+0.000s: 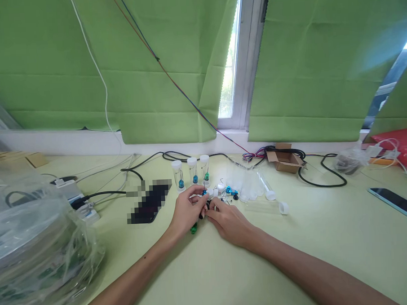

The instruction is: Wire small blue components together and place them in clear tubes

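While a blue part (204,192) with a thin pin is pinched by the left hand (189,209), a black piece (207,206) is touched by the right hand (232,223), whose grip cannot be told; behind them, three capped clear tubes (192,169) are stood upright.

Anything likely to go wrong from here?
1. The left hand is close in front of the three upright tubes; a forward nudge might tip one.
2. Small blue parts lie just beyond the right hand, so its fingers could scatter them.
3. The capped tube lying on its side might roll if bumped.
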`<control>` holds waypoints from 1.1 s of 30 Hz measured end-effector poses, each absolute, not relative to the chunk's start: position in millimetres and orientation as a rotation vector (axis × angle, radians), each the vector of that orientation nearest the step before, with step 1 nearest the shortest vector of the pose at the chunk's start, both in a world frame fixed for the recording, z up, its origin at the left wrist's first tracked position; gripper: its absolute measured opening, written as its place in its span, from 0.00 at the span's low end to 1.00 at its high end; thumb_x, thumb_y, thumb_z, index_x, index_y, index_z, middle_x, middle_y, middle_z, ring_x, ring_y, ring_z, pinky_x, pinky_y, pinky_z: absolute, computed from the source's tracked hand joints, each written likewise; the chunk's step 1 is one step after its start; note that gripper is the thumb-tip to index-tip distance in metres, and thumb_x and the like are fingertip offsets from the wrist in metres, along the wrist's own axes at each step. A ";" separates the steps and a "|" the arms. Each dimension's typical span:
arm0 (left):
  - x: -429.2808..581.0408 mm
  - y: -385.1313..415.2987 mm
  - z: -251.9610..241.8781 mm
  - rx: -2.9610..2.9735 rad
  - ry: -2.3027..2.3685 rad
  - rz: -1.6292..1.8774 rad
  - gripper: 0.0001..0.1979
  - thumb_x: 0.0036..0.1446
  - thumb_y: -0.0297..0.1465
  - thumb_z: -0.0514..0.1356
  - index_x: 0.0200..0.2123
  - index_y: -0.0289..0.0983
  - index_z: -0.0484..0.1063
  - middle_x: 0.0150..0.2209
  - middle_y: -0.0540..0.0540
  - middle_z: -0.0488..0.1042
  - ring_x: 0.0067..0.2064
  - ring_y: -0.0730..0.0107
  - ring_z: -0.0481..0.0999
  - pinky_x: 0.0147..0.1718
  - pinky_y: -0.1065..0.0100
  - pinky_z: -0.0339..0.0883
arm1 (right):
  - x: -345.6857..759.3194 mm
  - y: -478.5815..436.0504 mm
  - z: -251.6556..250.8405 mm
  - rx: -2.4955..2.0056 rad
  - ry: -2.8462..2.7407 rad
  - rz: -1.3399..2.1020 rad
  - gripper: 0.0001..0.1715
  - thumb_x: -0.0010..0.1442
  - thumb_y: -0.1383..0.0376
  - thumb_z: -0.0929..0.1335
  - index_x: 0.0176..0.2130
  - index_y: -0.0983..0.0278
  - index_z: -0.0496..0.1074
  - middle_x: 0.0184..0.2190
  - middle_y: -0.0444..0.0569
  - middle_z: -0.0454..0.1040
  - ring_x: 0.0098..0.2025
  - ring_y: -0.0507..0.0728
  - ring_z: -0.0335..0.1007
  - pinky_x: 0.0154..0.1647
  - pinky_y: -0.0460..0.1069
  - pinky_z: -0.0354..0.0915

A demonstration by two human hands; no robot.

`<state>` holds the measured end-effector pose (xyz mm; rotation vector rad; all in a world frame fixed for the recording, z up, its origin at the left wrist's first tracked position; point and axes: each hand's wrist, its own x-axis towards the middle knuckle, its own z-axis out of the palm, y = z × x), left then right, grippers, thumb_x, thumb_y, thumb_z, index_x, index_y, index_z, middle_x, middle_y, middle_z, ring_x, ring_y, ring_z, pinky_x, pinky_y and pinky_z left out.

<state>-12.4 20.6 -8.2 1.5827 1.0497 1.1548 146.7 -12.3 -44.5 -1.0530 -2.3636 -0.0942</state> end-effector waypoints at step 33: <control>-12.1 21.9 -11.0 1.607 1.084 1.122 0.17 0.51 0.41 0.64 0.39 0.35 0.70 0.26 0.49 0.73 0.18 0.75 0.66 0.20 0.70 0.62 | 145.1 -5.9 -46.5 -1.116 -2.298 0.054 0.09 0.67 0.71 0.62 0.37 0.64 0.71 0.40 0.49 0.68 0.34 0.53 0.66 0.32 0.47 0.61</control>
